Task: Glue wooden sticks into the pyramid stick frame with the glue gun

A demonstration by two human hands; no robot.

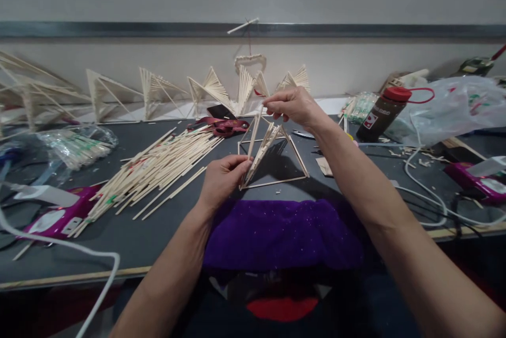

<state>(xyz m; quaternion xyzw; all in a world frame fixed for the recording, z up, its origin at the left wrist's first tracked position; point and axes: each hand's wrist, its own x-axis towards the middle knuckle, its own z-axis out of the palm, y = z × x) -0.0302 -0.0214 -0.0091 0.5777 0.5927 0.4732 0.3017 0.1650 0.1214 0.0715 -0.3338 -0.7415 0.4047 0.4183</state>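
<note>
A thin wooden stick (pixel 255 132) slants upward between my two hands, beside a small pyramid-like frame (pixel 274 182) of glued-looking sticks. My left hand (pixel 223 180) pinches the stick's lower end with thumb and forefinger, at the frame's near left corner. At the upper end, the fingertips of my right hand (pixel 293 106) are closed on the same stick, above the frame's top. One side of the frame carries a fan of closely set sticks (pixel 264 151). Whether the held stick touches that fan cannot be made out.
Loose sticks (pixel 162 164) lie piled at left, near a bagged bundle (pixel 81 145) and a purple power strip (pixel 59 216). Finished-looking stick models (pixel 211 90) line the wall. A dark bottle (pixel 379 114) stands right, by white cables (pixel 429 195). Purple cloth (pixel 280 235) lies in front.
</note>
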